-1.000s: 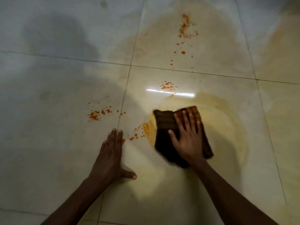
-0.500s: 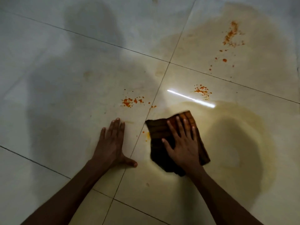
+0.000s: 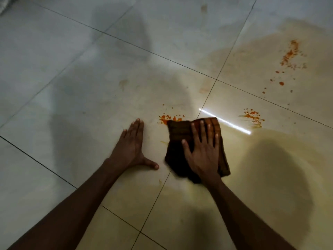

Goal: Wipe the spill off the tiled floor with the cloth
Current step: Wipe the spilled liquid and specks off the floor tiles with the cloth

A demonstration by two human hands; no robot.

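A dark brown striped cloth (image 3: 178, 141) lies flat on the pale tiled floor (image 3: 90, 105). My right hand (image 3: 203, 150) presses down on it with spread, straight fingers. The cloth's far left corner touches an orange splatter (image 3: 164, 119). My left hand (image 3: 131, 147) rests flat on the tile just left of the cloth, thumb out towards it. Another orange splatter (image 3: 252, 115) lies right of the cloth. More orange spots (image 3: 290, 55) are scattered at the far right. A yellowish wet smear (image 3: 279, 159) spreads across the tiles to the right.
Dark grout lines cross the floor diagonally. A bright streak of reflected light (image 3: 225, 121) lies just beyond the cloth. Shadows fall over the tiles at left and lower right. A pale object edge (image 3: 5, 4) shows in the top left corner.
The cloth under my right hand has slid left over the small orange spots near the grout line and now reaches the left splatter. My left hand stays planted.
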